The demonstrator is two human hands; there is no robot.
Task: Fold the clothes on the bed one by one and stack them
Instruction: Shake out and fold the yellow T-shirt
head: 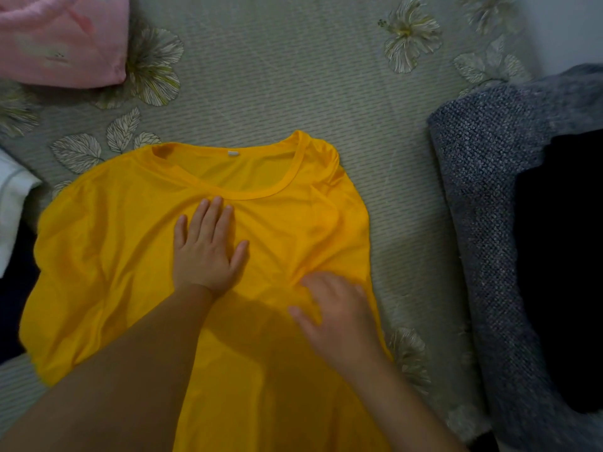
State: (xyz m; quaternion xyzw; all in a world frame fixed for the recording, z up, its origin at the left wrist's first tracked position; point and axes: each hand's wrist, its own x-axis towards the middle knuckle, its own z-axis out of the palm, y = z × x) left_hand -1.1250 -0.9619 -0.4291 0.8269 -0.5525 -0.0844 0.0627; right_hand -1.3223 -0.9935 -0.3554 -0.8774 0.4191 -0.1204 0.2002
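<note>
A yellow T-shirt (107,256) lies spread on the bed, neckline toward the far side. My left hand (207,249) lies flat on its chest just below the collar, fingers straight and spread. My right hand (339,308) rests on the shirt's right side near the edge. Its fingers are slightly bent against the cloth, which bunches into wrinkles just above them. Both forearms cross the lower part of the shirt.
The bed sheet (293,76) is grey-green with a flower print. A pink folded garment (62,40) lies at the far left corner. A grey knitted blanket (489,207) with a dark cloth (561,272) on it fills the right side. White fabric (13,203) shows at the left edge.
</note>
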